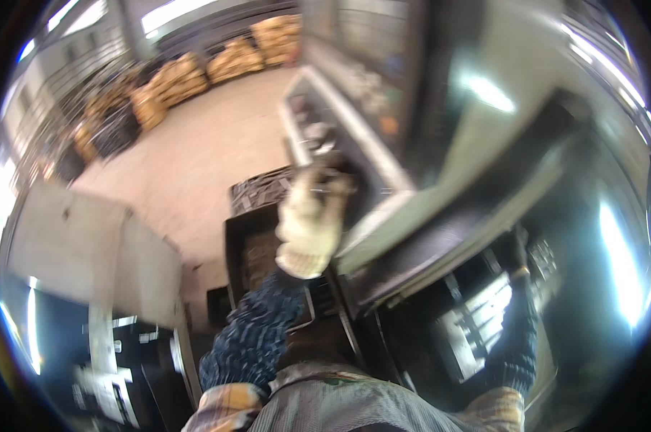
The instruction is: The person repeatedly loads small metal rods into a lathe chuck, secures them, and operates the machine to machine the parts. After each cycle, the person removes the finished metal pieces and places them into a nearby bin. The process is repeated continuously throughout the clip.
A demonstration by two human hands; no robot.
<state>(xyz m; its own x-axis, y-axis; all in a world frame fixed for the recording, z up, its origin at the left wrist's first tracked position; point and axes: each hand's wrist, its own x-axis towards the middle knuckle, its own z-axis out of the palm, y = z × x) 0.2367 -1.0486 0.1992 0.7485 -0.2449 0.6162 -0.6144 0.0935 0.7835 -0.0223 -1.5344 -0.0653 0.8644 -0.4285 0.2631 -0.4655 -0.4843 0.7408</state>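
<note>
My left hand (311,219), in a cream knit glove, reaches forward to a long pale-edged tray (374,155). Its fingers look curled around a dark lump (332,161), too blurred to name. A rounded pale, shiny item (319,134) lies in the tray just beyond the fingertips. On the right, my right hand (512,250) is a dark blur at the end of a blue patterned sleeve, beneath a dark slanting ledge (469,223) and close to a shiny machine panel. Its fingers cannot be made out.
Below my left arm stands a black bin (232,241), with a crate of dark flat pieces (257,193) behind it. A grey metal cabinet (88,252) is at the left. Stacked yellowish sacks (178,79) line the far side of the floor. A dark upright post (430,86) rises beyond the tray.
</note>
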